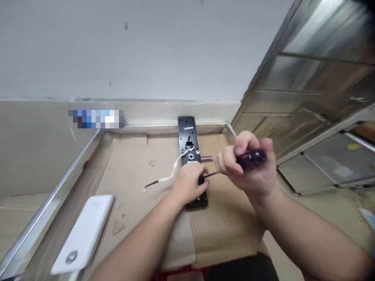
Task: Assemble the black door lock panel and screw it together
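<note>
1. So the main thing here is a black electronic door lock plate [189, 144], lying lengthwise on a cardboard sheet [140, 183], with its top end just short of a metal edging strip [172, 127].
2. My left hand [189, 183] sits palm down across the lower part of the plate. The grip is spread over it, fingers draped on the plate, but I can't tell how hard it's clamping.
3. My right hand [249, 166] is just right of the plate, with a tight grip around the dark handle of a screwdriver [252, 159]. The thin shaft points left toward the plate, and its tip disappears by the left hand's fingers, so I can't tell if it's touching.
4. A white cable with a black end [168, 178] comes off the middle of the plate and trails out to its left, across the cardboard.
5. A short metal rod [206, 159] pokes out from the plate's right edge.
6. A flat white rectangular case [83, 234] lies well left of the plate, near the cardboard's edge.
</note>
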`<state>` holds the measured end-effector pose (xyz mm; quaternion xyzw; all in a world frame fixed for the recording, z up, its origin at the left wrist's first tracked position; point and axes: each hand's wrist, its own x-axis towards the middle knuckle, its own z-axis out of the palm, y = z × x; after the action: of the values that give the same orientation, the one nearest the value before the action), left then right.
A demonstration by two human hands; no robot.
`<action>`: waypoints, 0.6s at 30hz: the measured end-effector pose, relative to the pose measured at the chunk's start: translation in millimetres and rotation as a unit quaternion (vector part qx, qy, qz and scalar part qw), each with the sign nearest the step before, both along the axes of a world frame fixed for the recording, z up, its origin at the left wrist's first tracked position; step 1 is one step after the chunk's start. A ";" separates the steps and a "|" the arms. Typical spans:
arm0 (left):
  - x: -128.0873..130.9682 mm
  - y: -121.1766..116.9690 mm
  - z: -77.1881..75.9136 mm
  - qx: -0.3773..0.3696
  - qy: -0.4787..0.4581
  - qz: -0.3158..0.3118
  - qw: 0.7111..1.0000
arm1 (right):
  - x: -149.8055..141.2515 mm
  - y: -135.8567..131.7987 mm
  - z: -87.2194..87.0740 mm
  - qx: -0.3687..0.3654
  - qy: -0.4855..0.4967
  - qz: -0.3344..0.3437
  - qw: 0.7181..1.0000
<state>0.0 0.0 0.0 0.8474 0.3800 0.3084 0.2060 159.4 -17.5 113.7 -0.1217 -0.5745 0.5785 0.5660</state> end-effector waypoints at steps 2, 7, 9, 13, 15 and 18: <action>0.6 0.0 -0.7 0.003 -0.001 0.001 1.000 | -4.6 0.0 -4.2 0.017 0.024 -0.061 0.998; 0.7 -0.5 -1.3 0.009 -0.002 0.002 1.000 | -2.4 3.1 -4.0 0.044 -0.013 -0.093 0.995; 0.4 -0.6 -1.0 0.011 -0.003 0.003 1.000 | 1.4 3.9 -0.9 0.036 -0.039 -0.047 0.997; 0.4 -0.4 -0.4 0.009 -0.008 0.003 1.000 | 2.4 1.1 1.0 0.010 -0.020 0.004 1.000; 0.5 -0.2 -0.1 0.008 -0.010 -0.001 1.000 | 0.7 -0.2 -0.5 0.024 0.003 -0.034 0.999; 0.4 -0.1 0.2 0.006 -0.009 -0.003 1.000 | 1.4 1.8 -1.8 0.027 0.002 -0.081 0.996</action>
<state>0.4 -0.1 0.2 0.8471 0.3738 0.3176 0.2047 160.8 -15.7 111.9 -0.1514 -0.5772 0.5148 0.6156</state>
